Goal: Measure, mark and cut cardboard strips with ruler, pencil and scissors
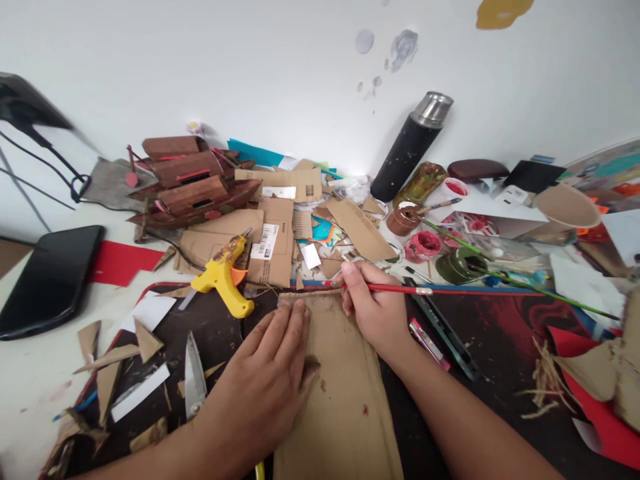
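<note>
A long brown cardboard strip point(345, 393) lies in front of me on a dark mat. My left hand point(270, 367) rests flat on its left side, fingers stretched toward the far edge. At the far right corner, my right hand point(375, 307) pinches a slim red pencil point(395, 288), whose pale end points right. The pencil's tip is hidden by my fingers. Left of my left hand are scissors point(194, 377), partly covered by my forearm, and a yellow glue gun point(223, 277). A dark green utility knife point(445, 333) lies right of my right hand.
Brown model boats point(195, 183) stand at the back left, near a black phone point(50, 280). Cardboard scraps point(360, 230) fill the back middle. A black thermos point(413, 147) leans by the wall. Open paint jars point(423, 247) and a green stick point(525, 280) are at right.
</note>
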`<act>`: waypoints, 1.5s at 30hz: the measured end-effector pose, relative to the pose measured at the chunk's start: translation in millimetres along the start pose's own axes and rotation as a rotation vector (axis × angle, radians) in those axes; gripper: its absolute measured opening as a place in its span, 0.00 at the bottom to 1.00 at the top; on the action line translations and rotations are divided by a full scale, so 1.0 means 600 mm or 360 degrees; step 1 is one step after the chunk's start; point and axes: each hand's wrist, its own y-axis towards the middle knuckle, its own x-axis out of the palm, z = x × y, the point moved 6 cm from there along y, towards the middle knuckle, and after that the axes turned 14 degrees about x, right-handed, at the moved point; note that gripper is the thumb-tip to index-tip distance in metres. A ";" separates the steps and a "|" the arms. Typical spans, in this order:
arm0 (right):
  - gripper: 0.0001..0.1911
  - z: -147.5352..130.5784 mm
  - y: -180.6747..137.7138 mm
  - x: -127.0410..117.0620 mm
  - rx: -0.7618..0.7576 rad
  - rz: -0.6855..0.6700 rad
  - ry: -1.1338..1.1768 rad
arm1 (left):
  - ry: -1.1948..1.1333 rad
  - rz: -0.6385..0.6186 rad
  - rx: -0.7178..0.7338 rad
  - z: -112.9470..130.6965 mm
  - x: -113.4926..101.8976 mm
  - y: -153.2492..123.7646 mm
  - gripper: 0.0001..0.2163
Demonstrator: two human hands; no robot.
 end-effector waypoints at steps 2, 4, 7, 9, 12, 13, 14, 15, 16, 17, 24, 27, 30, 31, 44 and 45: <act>0.25 -0.004 -0.002 0.001 -0.0002 0.0005 0.0031 | 0.0020 -0.0014 0.0016 0.001 0.000 0.000 0.27; 0.25 -0.008 -0.005 0.005 -0.0006 -0.0004 0.0060 | 0.0049 -0.0024 0.0026 0.001 -0.001 0.001 0.27; 0.25 -0.015 -0.012 0.015 -0.0024 -0.0045 0.0043 | 0.0059 -0.0026 0.0035 0.002 -0.001 0.000 0.27; 0.25 -0.016 -0.015 0.022 -0.0030 -0.0083 0.0001 | 0.0041 -0.0018 0.0037 0.003 0.001 -0.001 0.27; 0.27 -0.010 -0.015 0.025 0.0002 -0.0118 -0.0031 | 0.0011 -0.0019 0.0050 0.005 0.005 -0.004 0.26; 0.27 -0.007 -0.014 0.023 0.0015 -0.0118 -0.0026 | 0.0008 -0.0025 0.0048 0.005 0.007 -0.005 0.26; 0.27 -0.005 -0.012 0.021 0.0026 -0.0115 -0.0014 | 0.0009 -0.0032 0.0047 0.005 0.008 -0.006 0.26; 0.27 -0.003 -0.011 0.018 0.0032 -0.0111 0.0001 | 0.0011 -0.0041 0.0044 0.005 0.009 -0.007 0.26; 0.27 -0.002 -0.010 0.014 0.0031 -0.0104 0.0015 | 0.0016 -0.0051 0.0041 0.005 0.009 -0.008 0.26; 0.27 -0.001 -0.010 0.011 0.0028 -0.0099 0.0018 | 0.0021 -0.0057 0.0039 0.004 0.009 -0.008 0.27; 0.25 -0.001 -0.014 0.001 0.0005 -0.0090 -0.0125 | 0.0035 -0.0052 0.0047 0.004 0.005 -0.004 0.27; 0.24 -0.002 -0.014 0.001 0.0013 -0.0100 -0.0150 | 0.0035 -0.0067 0.0058 0.004 0.005 -0.004 0.27; 0.24 -0.002 -0.013 0.001 0.0028 -0.0100 -0.0144 | 0.0018 -0.0074 0.0086 0.005 0.005 -0.006 0.27; 0.24 -0.001 -0.013 0.001 0.0035 -0.0098 -0.0144 | 0.0011 -0.0075 0.0089 0.005 0.005 -0.007 0.27; 0.24 0.000 -0.014 0.002 0.0054 -0.0114 -0.0139 | 0.0033 -0.0116 0.0068 0.002 0.004 -0.005 0.26; 0.24 0.000 -0.013 0.002 0.0054 -0.0114 -0.0146 | 0.0048 -0.0114 0.0086 0.002 0.003 -0.004 0.25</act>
